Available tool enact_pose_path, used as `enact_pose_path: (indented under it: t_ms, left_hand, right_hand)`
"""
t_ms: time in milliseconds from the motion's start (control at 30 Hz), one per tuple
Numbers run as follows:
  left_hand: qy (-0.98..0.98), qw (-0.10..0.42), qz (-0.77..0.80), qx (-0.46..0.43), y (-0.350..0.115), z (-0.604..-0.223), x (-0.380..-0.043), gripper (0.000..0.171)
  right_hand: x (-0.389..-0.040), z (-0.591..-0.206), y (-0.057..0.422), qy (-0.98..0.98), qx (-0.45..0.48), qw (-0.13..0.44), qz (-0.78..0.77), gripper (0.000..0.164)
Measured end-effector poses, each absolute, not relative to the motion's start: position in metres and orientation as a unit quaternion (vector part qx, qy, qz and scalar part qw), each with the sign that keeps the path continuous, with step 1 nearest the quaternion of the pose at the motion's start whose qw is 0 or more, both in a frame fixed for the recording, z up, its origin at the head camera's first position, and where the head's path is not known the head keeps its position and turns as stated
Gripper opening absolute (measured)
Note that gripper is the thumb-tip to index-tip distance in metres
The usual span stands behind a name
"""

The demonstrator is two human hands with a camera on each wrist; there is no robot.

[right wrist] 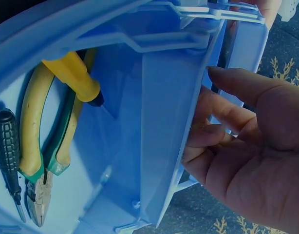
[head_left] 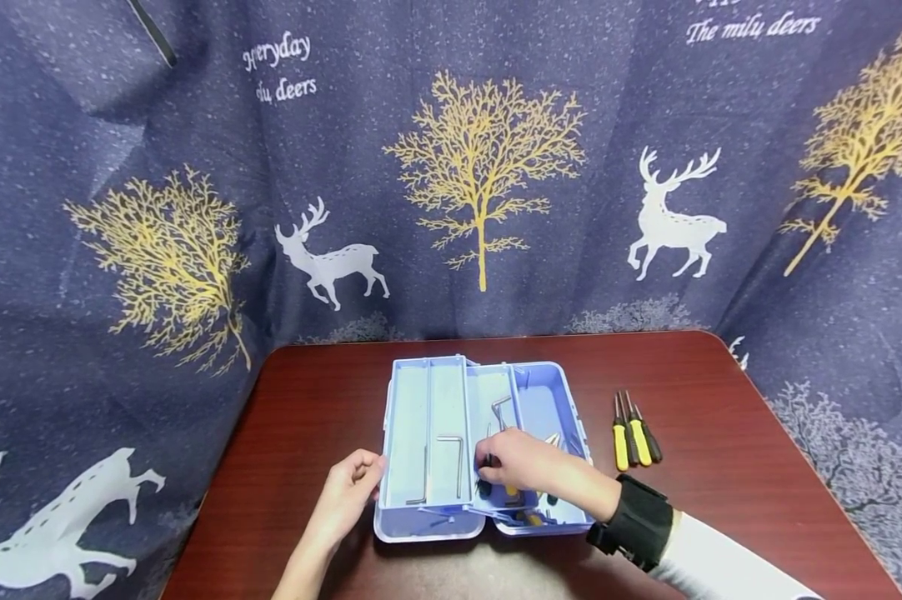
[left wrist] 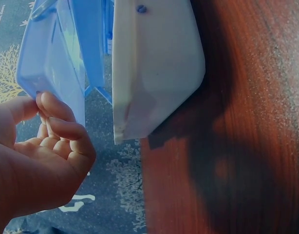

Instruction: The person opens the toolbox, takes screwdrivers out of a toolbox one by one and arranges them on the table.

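Observation:
A blue toolbox stands unfolded, with stepped trays over its base. My left hand pinches the edge of the upper tray between thumb and forefinger. Two hex keys lie in that tray. My right hand reaches into the middle tray, fingers curled around a black-handled screwdriver, mostly hidden by the hand. Another bent key lies beyond those fingers. In the right wrist view, the base holds pliers, a yellow-handled screwdriver and a black screwdriver.
Several yellow- and black-handled screwdrivers lie side by side on the red-brown table, right of the toolbox. Behind the table hangs a dark blue curtain printed with deer and trees.

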State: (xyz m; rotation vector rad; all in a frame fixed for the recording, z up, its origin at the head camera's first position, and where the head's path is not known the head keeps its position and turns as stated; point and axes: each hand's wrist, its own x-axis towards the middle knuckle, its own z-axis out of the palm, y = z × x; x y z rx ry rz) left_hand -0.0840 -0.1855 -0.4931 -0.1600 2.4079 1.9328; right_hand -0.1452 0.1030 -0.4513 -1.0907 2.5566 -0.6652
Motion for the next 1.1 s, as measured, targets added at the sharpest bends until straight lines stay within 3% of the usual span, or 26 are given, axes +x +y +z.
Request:
enact_pose_path:
  t_ms: [533,1100]
  left_hand:
    - [0.778,0.030,0.625,-0.061,-0.185,-0.498,-0.084,0.016]
    - [0.781,0.027,0.621,-0.059,-0.185,-0.497,-0.085,0.016]
  right_hand:
    - [-0.142,-0.456,0.107,0.883,-0.375,0.100,-0.263,0.011]
    - [-0.133,-0.438,0.154,0.880,-0.288,0.088,-0.368,0.007]
